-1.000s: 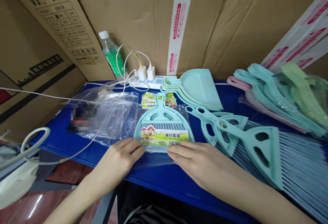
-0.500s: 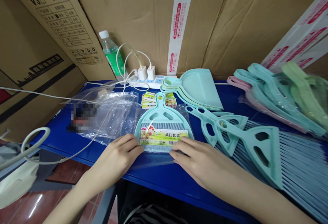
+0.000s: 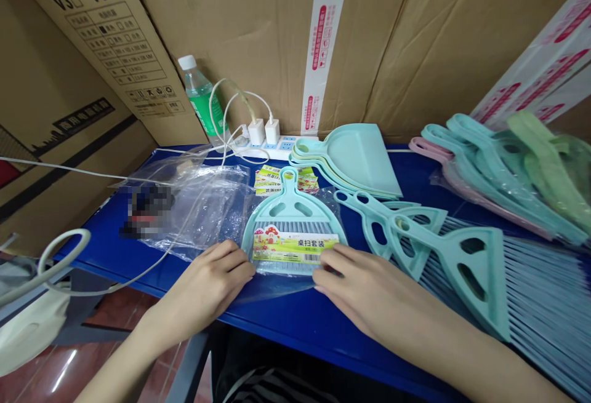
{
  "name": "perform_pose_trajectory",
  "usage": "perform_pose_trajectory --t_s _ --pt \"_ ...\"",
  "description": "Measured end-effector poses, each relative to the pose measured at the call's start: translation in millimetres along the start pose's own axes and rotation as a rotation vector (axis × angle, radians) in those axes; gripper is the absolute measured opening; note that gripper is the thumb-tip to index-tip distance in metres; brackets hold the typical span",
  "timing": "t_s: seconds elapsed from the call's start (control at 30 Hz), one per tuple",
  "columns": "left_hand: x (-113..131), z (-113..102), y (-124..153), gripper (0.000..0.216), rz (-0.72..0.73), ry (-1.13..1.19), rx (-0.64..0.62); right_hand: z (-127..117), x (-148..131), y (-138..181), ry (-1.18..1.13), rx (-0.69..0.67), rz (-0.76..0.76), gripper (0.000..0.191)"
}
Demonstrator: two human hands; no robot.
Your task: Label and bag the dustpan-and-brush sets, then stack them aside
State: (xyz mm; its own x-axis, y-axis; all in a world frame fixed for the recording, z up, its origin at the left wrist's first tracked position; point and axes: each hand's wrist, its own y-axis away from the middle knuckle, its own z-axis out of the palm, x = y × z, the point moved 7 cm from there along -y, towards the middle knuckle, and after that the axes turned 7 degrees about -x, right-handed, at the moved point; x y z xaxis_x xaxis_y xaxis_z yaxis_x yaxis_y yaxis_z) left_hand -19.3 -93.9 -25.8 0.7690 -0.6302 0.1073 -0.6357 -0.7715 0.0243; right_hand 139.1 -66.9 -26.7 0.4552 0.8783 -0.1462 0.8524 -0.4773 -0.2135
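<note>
While the bagged dustpan-and-brush set (image 3: 295, 226) lies ahead, long axis pointing away, left hand (image 3: 222, 277) and right hand (image 3: 357, 283) flank its near edge about equally, both curled, can't tell if gripping.

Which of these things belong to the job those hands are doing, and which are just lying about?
Seemingly part of the job:
brush-and-dustpan set in clear plastic
loose brushes
stacked dustpans
printed cards
clear plastic bags
wrapped handled pieces at the right

Probably just lying about:
bottle
power strip
white plugs
cardboard boxes
</note>
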Motion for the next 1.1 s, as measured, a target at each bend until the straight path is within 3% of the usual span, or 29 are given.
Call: perform_pose_trajectory --t_s 0.5,0.83,1.1 --pt "-3.3 1.9 3.4 0.024 -0.003 -0.013 -0.081 2.3 4.5 0.8 -0.062 -0.011 0.086 0.016" --pt "-3.2 -0.7 5.1 0.031 0.015 0.029 -0.093 6.9 7.4 4.3 -0.094 -0.075 0.136 0.014" --pt "-3.1 1.9 5.4 0.028 0.017 0.066 -0.099 4.0 5.7 4.7 0.009 -0.044 0.112 0.011"
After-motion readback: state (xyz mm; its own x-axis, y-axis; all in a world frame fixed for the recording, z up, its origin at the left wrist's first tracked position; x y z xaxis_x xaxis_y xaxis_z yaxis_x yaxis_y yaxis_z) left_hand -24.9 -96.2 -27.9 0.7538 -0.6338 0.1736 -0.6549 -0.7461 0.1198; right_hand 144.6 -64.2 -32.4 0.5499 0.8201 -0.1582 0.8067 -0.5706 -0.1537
